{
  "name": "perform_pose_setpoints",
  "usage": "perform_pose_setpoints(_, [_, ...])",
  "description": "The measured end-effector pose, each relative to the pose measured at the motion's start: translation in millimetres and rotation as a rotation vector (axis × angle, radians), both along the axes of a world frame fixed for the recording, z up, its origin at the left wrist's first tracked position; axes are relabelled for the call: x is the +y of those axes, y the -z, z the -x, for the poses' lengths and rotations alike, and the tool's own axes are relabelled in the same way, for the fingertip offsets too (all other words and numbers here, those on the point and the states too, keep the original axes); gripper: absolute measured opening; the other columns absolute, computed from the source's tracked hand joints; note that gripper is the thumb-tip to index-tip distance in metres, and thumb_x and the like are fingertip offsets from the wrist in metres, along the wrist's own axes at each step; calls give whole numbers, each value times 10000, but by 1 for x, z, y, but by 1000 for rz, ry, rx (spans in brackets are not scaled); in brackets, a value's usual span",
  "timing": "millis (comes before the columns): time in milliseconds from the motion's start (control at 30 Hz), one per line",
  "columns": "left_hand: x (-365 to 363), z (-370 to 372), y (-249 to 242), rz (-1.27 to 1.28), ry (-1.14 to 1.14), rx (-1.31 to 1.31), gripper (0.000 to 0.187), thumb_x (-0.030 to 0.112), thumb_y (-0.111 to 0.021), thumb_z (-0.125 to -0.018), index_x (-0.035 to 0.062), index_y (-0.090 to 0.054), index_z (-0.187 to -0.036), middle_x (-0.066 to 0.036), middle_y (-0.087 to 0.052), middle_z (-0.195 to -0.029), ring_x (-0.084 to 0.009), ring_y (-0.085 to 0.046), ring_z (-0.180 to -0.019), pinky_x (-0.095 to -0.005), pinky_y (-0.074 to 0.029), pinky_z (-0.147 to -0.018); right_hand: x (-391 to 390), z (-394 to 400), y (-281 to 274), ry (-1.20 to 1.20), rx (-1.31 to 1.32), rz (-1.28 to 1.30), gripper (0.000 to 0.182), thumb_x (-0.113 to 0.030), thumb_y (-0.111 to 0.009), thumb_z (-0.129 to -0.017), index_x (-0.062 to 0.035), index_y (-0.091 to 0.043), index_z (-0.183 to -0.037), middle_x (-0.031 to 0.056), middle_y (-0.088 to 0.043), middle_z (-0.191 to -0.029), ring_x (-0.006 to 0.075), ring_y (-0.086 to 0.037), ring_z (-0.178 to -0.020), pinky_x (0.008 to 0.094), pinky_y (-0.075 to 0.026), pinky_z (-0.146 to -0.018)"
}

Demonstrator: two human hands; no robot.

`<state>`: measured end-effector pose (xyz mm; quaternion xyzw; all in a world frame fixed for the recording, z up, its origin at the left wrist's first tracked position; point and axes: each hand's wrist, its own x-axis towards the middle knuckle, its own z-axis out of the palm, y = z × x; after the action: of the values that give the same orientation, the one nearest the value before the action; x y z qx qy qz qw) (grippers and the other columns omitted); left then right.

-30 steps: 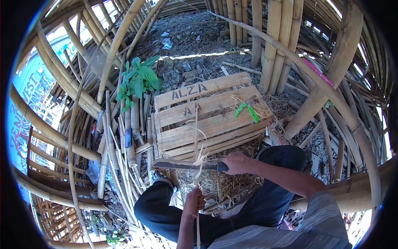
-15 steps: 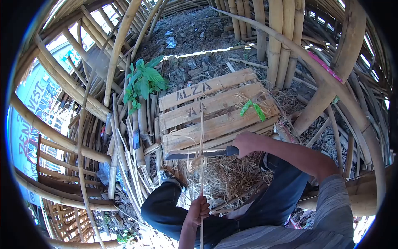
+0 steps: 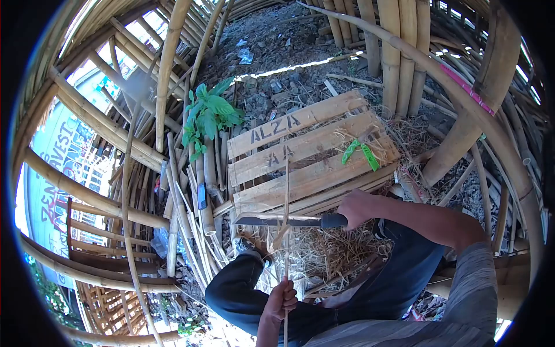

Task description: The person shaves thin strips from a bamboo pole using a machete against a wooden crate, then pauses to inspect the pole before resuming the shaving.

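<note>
My right hand (image 3: 357, 209) is closed round the dark handle of a large long-bladed knife (image 3: 266, 219), its blade pointing left. The blade lies across a long, thin bamboo strip (image 3: 287, 191), touching or very close to it. My left hand (image 3: 281, 299) is wrapped round the lower part of that strip, which runs upward over a wooden slatted crate (image 3: 300, 151) lettered "ALZA". A pale curled shaving (image 3: 281, 236) hangs by the strip just below the blade. On the crate's right side lie bright green pieces (image 3: 361, 154), of a kind I cannot make out.
Shavings (image 3: 332, 254) cover the ground between my legs. Bamboo poles (image 3: 203, 196) lie to the left, with a phone-like object (image 3: 202, 195) on them. A leafy plant (image 3: 211, 113) grows behind. A bamboo frame (image 3: 92, 188) stands left; thick upright poles (image 3: 399, 55) stand right.
The view has shifted slightly, so most things appear a little farther right. My right hand and the knife have moved slightly right relative to the strip. Both hands keep their holds.
</note>
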<state>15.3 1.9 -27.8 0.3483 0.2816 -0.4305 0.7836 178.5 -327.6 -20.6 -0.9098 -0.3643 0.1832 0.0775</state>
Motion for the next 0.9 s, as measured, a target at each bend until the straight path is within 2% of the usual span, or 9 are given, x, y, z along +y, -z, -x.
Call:
perform_pose_setpoints(100, [-3,1,4,23,-14,17,403,452,-344,-962,173,-344,-671,77,-208,-508,-40,-174,-388,-189,-143,-343,1,4,1,64,-66,30,282,-320,-646,-632,-68,-667,-758,111,-648,-666,264,-652,-659,393,-513,-618])
perform_pose_setpoints(300, [-6,4,9,37,-84,1,401,446,-353,-961,172,-347,-668,74,-203,-507,-42,-174,-387,-195,-141,-343,11,15,7,153,-127,-98,252,-271,-632,-635,-57,-645,-767,149,-626,-622,308,-644,-625,425,-503,-607])
perform_pose_setpoints(433, [-2,3,10,77,-87,-25,412,442,-359,-961,178,-339,-646,77,-206,-504,-39,-180,-390,-195,-138,-343,20,17,12,177,-172,-140,252,-246,-626,-636,-42,-637,-783,160,-624,-622,310,-646,-627,429,-502,-616])
perform_pose_setpoints(533, [-1,5,19,56,-125,-32,397,438,-379,-956,173,-352,-662,72,-201,-517,-40,-172,-397,-192,-139,-346,23,21,28,162,-277,-137,218,-234,-609,-631,-51,-652,-740,139,-634,-625,281,-650,-598,400,-510,-555])
perform_pose_setpoints(633, [0,1,36,75,-131,-16,398,440,-381,-955,171,-354,-662,72,-202,-518,-41,-173,-401,-191,-140,-347,33,29,54,226,-288,-166,197,-217,-597,-640,-58,-640,-748,132,-624,-601,267,-645,-595,406,-498,-636])
perform_pose_setpoints(700, [-4,-1,35,45,-119,-15,398,437,-379,-957,169,-356,-664,71,-199,-519,-42,-172,-405,-190,-140,-347,46,39,71,347,-532,-95,178,-215,-602,-644,-78,-627,-755,124,-613,-583,245,-637,-591,408,-455,-756])
perform_pose_setpoints(733, [-5,-3,34,73,-118,-29,396,438,-381,-956,171,-357,-664,72,-198,-519,-43,-173,-405,-191,-140,-347,50,41,72,409,-508,-90,158,-222,-609,-655,-97,-617,-752,122,-613,-590,220,-632,-594,404,-395,-842])
perform_pose_setpoints(867, [-2,-6,27,30,-75,-94,392,449,-398,-947,182,-358,-664,73,-197,-516,-46,-179,-404,-194,-144,-348,63,55,63,478,-465,-88,161,-218,-607,-666,-86,-620,-758,130,-623,-620,251,-640,-620,416,-444,-774])
perform_pose_setpoints(900, [0,-5,25,-13,-66,-99,391,452,-403,-945,184,-358,-664,73,-199,-517,-46,-181,-403,-194,-145,-348,61,57,56,444,-338,-164,189,-237,-621,-660,-78,-617,-763,134,-621,-624,282,-635,-616,425,-457,-732])
